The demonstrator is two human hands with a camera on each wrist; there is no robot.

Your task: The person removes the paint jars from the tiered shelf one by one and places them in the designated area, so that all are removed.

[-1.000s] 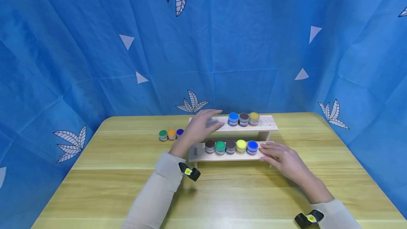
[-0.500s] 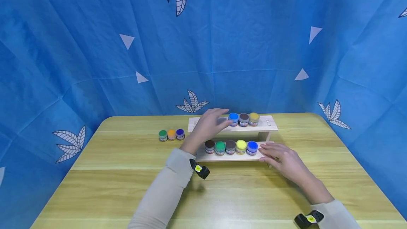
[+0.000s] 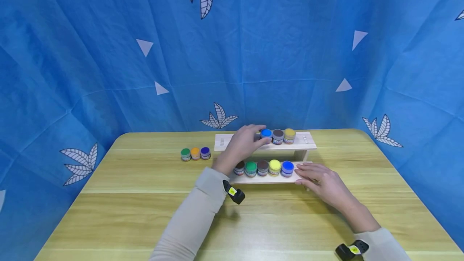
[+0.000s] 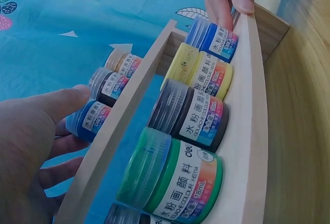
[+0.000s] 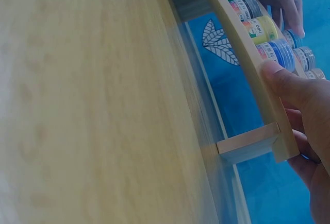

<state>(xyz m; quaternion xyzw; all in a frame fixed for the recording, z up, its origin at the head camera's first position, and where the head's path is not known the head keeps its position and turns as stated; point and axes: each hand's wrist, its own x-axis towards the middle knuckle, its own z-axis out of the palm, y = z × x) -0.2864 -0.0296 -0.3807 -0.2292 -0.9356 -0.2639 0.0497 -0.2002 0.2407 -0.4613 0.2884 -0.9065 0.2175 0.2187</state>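
A two-tier wooden rack carries small gouache paint jars. On its upper shelf, my left hand reaches round a light-blue-lidded jar, thumb in front and fingers behind. The left wrist view has the same jar between thumb and fingers, still on the shelf. My right hand holds the right end of the lower shelf. Its thumb lies on the front edge beside a dark-blue-lidded jar, with other fingers at the shelf's far side. How firmly either hand grips cannot be seen.
To the left of the rack, green, orange and purple jars stand on the wooden table. Dark and ochre jars share the upper shelf. A yellow jar is among several below. Blue cloth hangs behind.
My left hand has moved right along the upper shelf, from its left part to the light-blue-lidded jar. The purple jar has come fully into view. My right hand stays put.
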